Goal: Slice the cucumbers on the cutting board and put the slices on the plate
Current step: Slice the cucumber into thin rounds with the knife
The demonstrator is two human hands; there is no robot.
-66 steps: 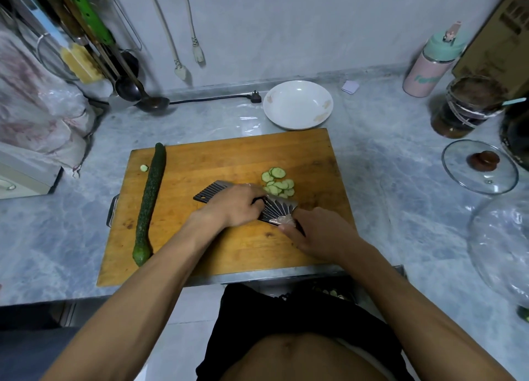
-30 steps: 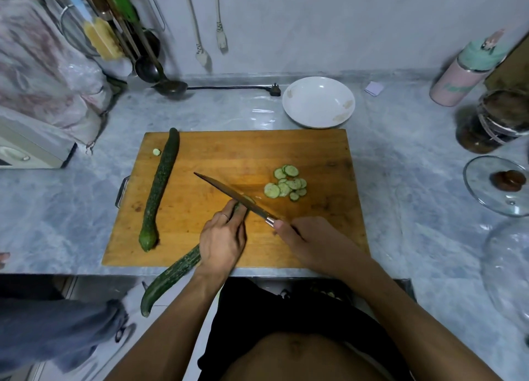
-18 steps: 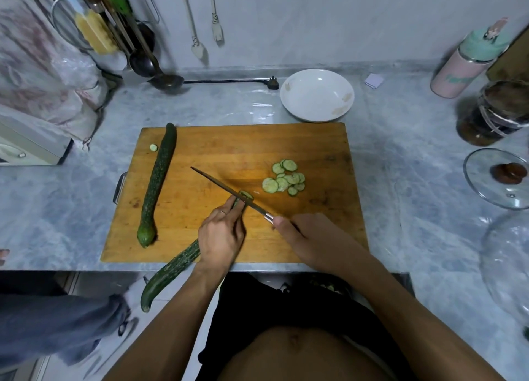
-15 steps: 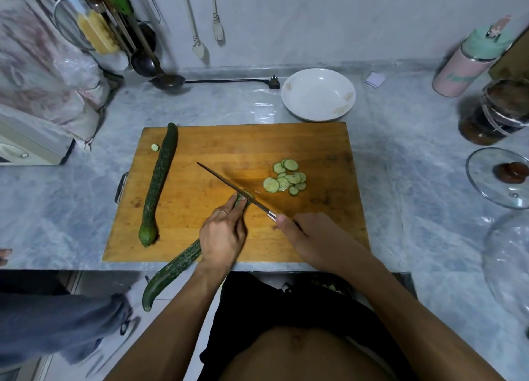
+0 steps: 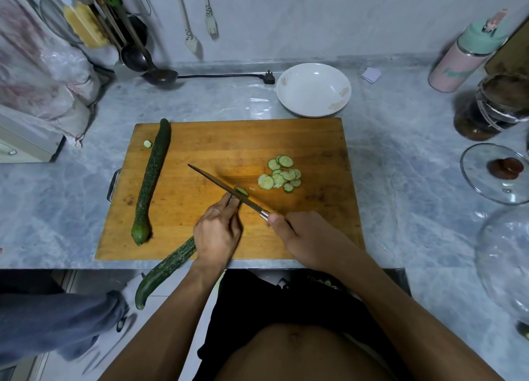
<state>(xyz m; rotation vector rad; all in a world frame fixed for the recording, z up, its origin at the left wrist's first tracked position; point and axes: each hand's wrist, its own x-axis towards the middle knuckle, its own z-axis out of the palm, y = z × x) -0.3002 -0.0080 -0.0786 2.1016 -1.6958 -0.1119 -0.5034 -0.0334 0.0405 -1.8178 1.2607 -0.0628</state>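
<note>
Wooden cutting board (image 5: 200, 140): slicing underway. Left hand (image 5: 219, 236) grip curled round cucumber (image 5: 160, 272); right hand (image 5: 307, 237) grip closed round knife (image 5: 226, 190). Slices (image 5: 279, 174) piled on board, plate (image 5: 313, 90) unfilled. Next: finish cut, slide cucumber forward.

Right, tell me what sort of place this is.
Most likely a home kitchen. A wooden cutting board with cucumber slices lies on a marble-look counter, ladles hang against the wall at the back left, and a glass pot lid rests on the right.
</note>
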